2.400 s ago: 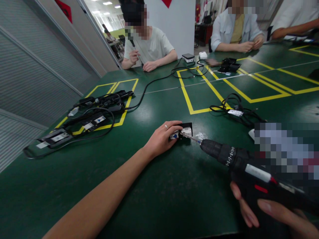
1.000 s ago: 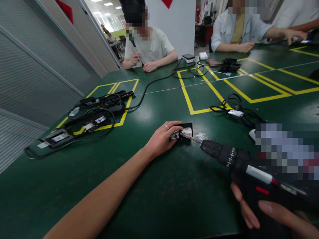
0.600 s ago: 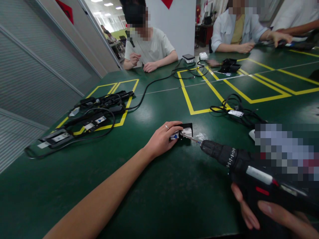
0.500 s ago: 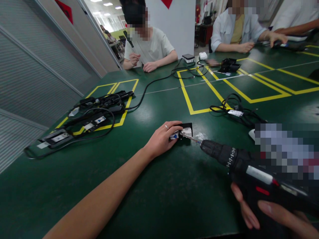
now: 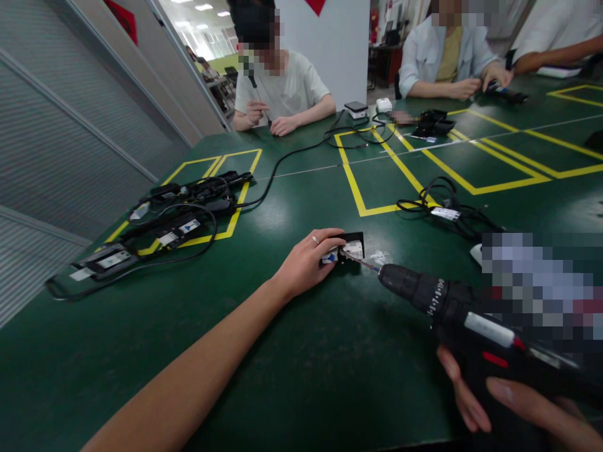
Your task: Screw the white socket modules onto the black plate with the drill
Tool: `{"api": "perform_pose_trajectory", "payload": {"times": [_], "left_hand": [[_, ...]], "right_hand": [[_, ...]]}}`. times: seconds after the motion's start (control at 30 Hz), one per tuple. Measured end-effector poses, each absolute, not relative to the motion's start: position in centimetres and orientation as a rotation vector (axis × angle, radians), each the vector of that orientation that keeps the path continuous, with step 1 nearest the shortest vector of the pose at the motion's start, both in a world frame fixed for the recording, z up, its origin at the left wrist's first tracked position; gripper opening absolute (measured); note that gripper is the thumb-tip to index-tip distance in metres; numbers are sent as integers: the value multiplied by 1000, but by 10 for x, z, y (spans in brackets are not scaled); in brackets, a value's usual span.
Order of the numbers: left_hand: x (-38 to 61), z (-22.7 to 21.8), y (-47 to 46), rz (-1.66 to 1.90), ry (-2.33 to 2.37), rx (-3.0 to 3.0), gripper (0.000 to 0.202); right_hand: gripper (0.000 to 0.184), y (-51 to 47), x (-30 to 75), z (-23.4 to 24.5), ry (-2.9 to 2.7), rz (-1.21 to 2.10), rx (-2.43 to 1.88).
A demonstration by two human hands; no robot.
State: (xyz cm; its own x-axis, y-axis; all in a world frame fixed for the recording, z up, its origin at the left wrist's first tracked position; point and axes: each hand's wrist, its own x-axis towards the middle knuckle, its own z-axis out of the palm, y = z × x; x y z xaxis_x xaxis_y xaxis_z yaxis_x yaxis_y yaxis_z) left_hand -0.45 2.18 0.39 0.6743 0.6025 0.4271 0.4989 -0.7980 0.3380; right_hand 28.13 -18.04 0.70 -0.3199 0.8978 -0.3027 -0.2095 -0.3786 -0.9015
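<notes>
My left hand (image 5: 306, 262), with a ring on one finger, is closed over a small black device with white labels (image 5: 353, 248) on the green table (image 5: 282, 364). Its fingers hide the device's left part. In my right hand (image 5: 511, 398) is a black cordless drill (image 5: 466, 317), gripped by its handle. The drill points left, and its long thin bit (image 5: 362, 260) reaches the device's near side. Whether the tip sits in a screw cannot be made out. A small clear scrap (image 5: 380, 257) lies just right of the device.
Black devices with cables (image 5: 188, 220) lie at the left over yellow tape. A coiled black cable (image 5: 447, 210) is to the right, near a blurred-out object (image 5: 541, 282). A person (image 5: 287, 85) with a screwdriver sits opposite; another person (image 5: 447, 56) sits far right.
My hands, the drill and the small device have hardly moved. Across the table, one person's screwdriver is raised; the person at far right has drawn a dark object nearer.
</notes>
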Motion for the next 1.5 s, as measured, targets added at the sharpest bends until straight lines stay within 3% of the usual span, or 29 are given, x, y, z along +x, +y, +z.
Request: {"api": "perform_pose_trajectory", "payload": {"times": [1.5], "left_hand": [[-5,3,22,787,892,2695,37]], "right_hand": [[33,-178,284,10,-1037,1779,-1102]]}}
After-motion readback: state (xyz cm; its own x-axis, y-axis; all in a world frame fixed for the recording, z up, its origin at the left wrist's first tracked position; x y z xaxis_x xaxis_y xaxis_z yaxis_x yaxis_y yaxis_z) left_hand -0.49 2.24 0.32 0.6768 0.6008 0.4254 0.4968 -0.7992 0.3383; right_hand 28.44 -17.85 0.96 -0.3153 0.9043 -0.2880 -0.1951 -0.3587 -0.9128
